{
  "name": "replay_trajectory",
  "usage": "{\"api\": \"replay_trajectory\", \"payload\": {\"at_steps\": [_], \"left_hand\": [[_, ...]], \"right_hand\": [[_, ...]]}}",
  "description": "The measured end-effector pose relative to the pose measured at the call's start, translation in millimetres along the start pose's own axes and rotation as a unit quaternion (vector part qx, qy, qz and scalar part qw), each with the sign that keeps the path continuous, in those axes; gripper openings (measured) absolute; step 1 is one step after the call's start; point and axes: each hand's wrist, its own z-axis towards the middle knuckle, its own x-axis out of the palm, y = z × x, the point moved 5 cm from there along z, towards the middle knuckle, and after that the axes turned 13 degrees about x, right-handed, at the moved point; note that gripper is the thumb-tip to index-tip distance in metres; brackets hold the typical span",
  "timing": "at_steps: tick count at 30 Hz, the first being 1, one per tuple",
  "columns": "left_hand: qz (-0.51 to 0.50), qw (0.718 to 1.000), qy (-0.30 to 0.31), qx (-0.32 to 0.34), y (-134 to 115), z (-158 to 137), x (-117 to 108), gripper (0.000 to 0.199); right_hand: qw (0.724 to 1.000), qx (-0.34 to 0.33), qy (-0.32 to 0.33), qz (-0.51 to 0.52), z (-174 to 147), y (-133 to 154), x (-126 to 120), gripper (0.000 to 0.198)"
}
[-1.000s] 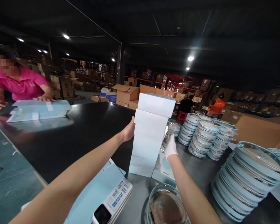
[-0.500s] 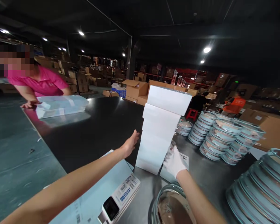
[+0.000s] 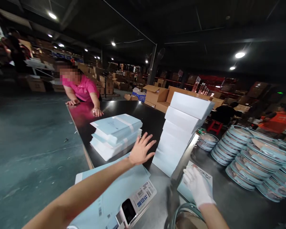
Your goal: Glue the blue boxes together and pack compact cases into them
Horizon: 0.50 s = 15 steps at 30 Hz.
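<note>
My bare left hand [image 3: 143, 150] is open with its fingers spread, at the near right side of a bundle of flat light-blue cartons [image 3: 116, 127] bound with a pale strap. To its right stands a leaning tower of white boxes [image 3: 178, 136], apart from the hand. My right hand [image 3: 197, 186], in a white glove, is over a white and pale-blue printed sheet or packet [image 3: 207, 178] with black lettering; its fingers look stretched out, and whether they touch it I cannot tell. Below my left forearm lie more light-blue flat cartons [image 3: 114, 181].
A white handheld device with a dark screen [image 3: 128, 210] rests beside a printed label strip [image 3: 145, 194]. Glass lids stand in stacks [image 3: 238, 146] at right, with another round glass piece [image 3: 181, 216] in front. A co-worker in pink [image 3: 83, 89] leans on the table's far left edge.
The strapped carton bundle has moved from the co-worker's side across the table towards me. My left hand has spread its fingers. My right hand has come away from the box tower. The view has turned left.
</note>
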Motion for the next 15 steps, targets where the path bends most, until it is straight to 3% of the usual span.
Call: {"api": "replay_trajectory", "payload": {"at_steps": [4,7,11,15], "left_hand": [[0.167,0.985,0.024,-0.028,53.6,-21.7,-56.3,0.051],[0.229,0.971,0.047,-0.042,75.8,-19.3,-66.5,0.046],[0.25,0.966,0.053,-0.031,76.4,-9.9,-61.3,0.043],[0.226,0.974,0.013,-0.017,70.8,-17.7,-72.3,0.043]], "right_hand": [[0.999,-0.01,-0.027,0.018,-18.6,-1.1,-41.4,0.04],[0.999,-0.012,-0.04,0.017,-26.4,0.7,-51.7,0.039],[1.0,-0.009,-0.018,-0.014,-39.5,-7.1,-45.9,0.035],[0.997,-0.009,0.051,-0.064,-68.5,-31.0,-20.3,0.034]]}}
